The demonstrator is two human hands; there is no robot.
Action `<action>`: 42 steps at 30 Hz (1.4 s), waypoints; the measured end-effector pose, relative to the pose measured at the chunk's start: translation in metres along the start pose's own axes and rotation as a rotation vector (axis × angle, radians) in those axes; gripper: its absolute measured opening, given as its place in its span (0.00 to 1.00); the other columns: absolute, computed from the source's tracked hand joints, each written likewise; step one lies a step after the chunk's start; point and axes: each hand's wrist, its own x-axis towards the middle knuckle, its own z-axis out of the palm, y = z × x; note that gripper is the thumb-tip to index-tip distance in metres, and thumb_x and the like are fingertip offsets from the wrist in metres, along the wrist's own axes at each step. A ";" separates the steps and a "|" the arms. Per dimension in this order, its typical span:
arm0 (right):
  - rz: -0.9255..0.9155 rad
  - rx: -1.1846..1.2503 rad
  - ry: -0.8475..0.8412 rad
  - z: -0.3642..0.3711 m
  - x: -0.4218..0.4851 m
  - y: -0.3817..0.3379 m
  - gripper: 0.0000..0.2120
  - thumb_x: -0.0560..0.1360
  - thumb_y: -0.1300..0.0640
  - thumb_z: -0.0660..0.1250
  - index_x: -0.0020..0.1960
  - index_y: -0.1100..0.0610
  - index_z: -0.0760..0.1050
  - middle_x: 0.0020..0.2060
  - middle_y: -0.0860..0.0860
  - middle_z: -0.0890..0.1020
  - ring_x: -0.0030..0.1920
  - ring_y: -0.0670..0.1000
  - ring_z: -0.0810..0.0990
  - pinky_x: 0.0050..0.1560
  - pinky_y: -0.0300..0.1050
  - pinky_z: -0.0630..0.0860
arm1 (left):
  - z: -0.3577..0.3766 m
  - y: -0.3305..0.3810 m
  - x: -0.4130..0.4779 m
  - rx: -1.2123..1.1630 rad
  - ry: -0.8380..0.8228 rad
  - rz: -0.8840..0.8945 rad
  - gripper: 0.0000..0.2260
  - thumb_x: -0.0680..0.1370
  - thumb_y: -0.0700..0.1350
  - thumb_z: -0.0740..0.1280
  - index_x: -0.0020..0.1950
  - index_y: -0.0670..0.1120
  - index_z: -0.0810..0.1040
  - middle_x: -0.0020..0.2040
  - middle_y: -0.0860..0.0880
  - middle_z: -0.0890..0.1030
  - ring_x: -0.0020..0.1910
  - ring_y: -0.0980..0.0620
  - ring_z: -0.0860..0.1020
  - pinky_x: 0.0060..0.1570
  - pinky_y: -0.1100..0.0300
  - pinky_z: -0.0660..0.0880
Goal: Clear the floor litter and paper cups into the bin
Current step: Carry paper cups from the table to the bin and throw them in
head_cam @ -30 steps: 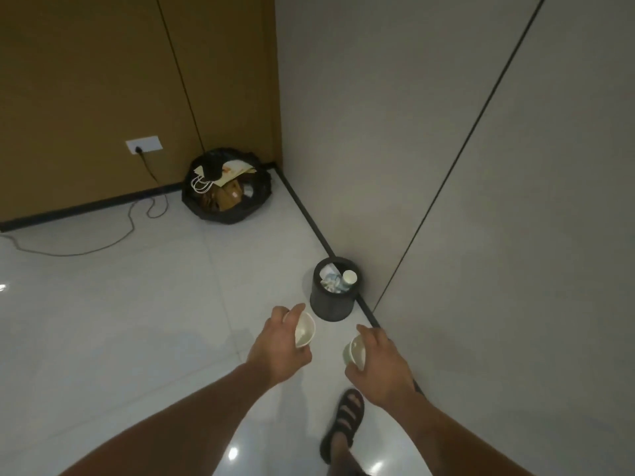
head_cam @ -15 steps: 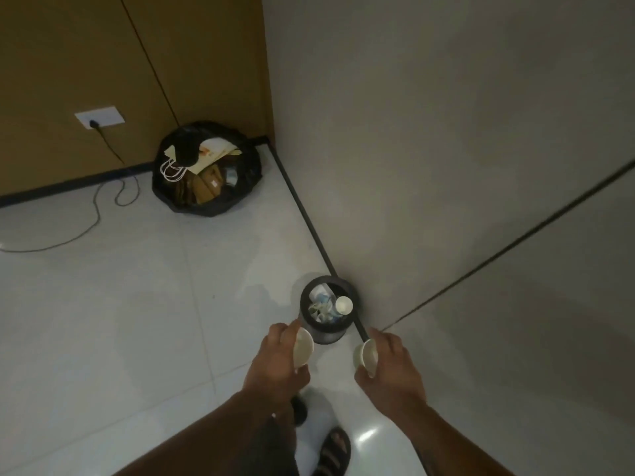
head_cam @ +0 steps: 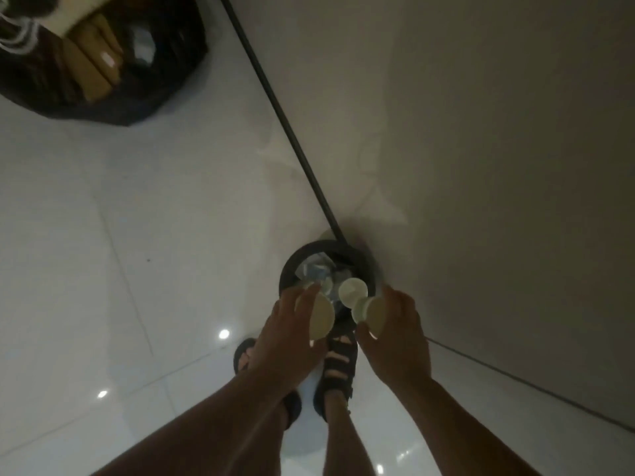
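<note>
Evidently both paper cups have been carried forward in the last half second. They were short of the bin's point(head_cam: 288, 269) near edge then; now the left cup point(head_cam: 321, 321) and the right cup point(head_cam: 369, 310) sit over its near rim, and the view looks almost straight down. Neither cup has been released. Judgement: the carry is done and only the drop remains for these two items.

The bin is dark and round. It stands on the white floor tile point(head_cam: 103, 235) against the foot of the wall and already holds crumpled litter and a white round-topped item point(head_cam: 353, 293).

Left hand point(head_cam: 292, 338): fingers curled round its cup, which is tipped on its side with the mouth turned inward. Right hand point(head_cam: 395, 334): likewise curled round its cup, also tipped; the frame is too blurred to say which end faces where. The two cups are near each other but not touching.

The person's sandalled feet point(head_cam: 338, 362) stand just short of the bin. A black rubbish bag point(head_cam: 165, 97), filled with card and paper, lies well apart at upper left.
</note>
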 end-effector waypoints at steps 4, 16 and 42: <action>-0.055 -0.074 -0.008 0.059 0.045 0.035 0.37 0.71 0.47 0.73 0.75 0.54 0.60 0.65 0.54 0.71 0.57 0.53 0.77 0.48 0.44 0.79 | 0.059 -0.039 0.045 0.014 -0.001 0.003 0.32 0.70 0.45 0.75 0.67 0.53 0.61 0.57 0.49 0.72 0.50 0.58 0.68 0.40 0.73 0.63; -0.199 -0.055 0.145 0.144 0.098 0.069 0.37 0.73 0.48 0.72 0.76 0.58 0.60 0.72 0.60 0.66 0.70 0.61 0.69 0.63 0.56 0.74 | 0.145 -0.094 0.083 0.323 -0.047 0.096 0.34 0.70 0.51 0.71 0.73 0.49 0.61 0.69 0.44 0.67 0.69 0.42 0.65 0.68 0.45 0.64; -0.326 -0.379 -0.181 0.024 0.013 -0.018 0.48 0.69 0.41 0.72 0.78 0.49 0.48 0.78 0.55 0.54 0.78 0.59 0.53 0.71 0.66 0.62 | -0.011 -0.070 -0.019 0.514 -0.138 -0.098 0.46 0.71 0.70 0.57 0.77 0.50 0.36 0.79 0.43 0.45 0.76 0.40 0.39 0.71 0.38 0.41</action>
